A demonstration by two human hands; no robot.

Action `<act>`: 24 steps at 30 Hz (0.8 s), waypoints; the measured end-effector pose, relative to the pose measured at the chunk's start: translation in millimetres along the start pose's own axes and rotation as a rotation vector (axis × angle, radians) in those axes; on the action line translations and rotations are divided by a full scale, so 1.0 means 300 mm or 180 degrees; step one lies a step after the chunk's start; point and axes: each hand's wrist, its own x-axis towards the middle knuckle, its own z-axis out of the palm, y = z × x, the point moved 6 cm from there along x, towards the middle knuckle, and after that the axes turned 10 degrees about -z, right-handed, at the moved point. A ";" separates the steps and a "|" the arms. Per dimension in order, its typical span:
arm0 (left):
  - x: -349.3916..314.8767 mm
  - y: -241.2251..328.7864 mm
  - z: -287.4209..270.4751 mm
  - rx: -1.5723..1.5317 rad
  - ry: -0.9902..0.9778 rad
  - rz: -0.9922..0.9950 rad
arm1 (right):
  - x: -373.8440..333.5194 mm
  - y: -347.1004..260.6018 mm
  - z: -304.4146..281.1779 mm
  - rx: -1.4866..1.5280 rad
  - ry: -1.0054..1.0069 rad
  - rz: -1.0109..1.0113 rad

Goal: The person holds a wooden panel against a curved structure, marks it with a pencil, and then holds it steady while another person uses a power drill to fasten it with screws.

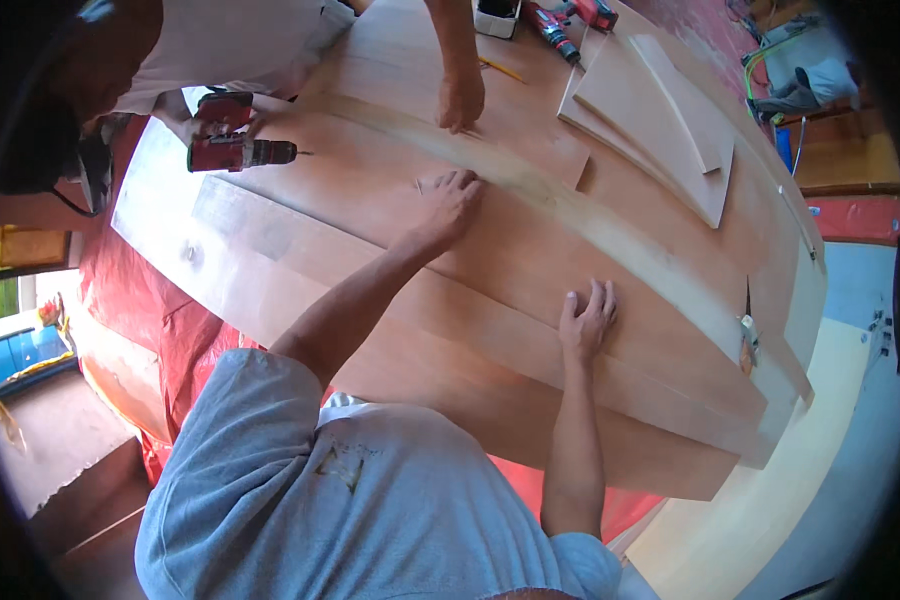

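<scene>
A long thin wooden panel (530,260) lies across the work surface beside a pale lengthwise strip (610,230). My left hand (454,207) rests on the panel near that strip, its fingers stretched forward and slightly bent. A small thin piece (419,186) shows beside it, too small to name. Farther right, my right hand (590,318) lies on the panel with fingers apart, holding nothing. Across from me a co-worker grips a red and black cordless drill (232,150), its bit pointing right. The co-worker's other hand (461,102) presses down on the wood by the strip.
Cut wooden boards (650,110) are stacked at the far right, near a second red drill (560,30) and a yellow pencil (503,69). A pointed tool (748,330) lies toward the right end. Red sheeting (140,290) hangs at the left.
</scene>
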 end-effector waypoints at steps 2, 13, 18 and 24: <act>0.016 0.030 0.035 -0.0191 -0.0078 0.0092 | 0.002 -0.003 0.002 0.0042 0.0034 -0.0127; -0.010 0.044 0.063 -0.0178 -0.0302 0.0072 | 0.012 -0.029 0.007 0.0120 0.0005 -0.0154; -0.006 0.061 0.056 0.0021 -0.0191 0.0095 | 0.012 -0.020 0.007 -0.0012 0.0017 -0.0146; -0.002 0.080 0.035 -0.0059 -0.0123 0.0076 | 0.007 -0.005 0.010 -0.0047 -0.0035 -0.0010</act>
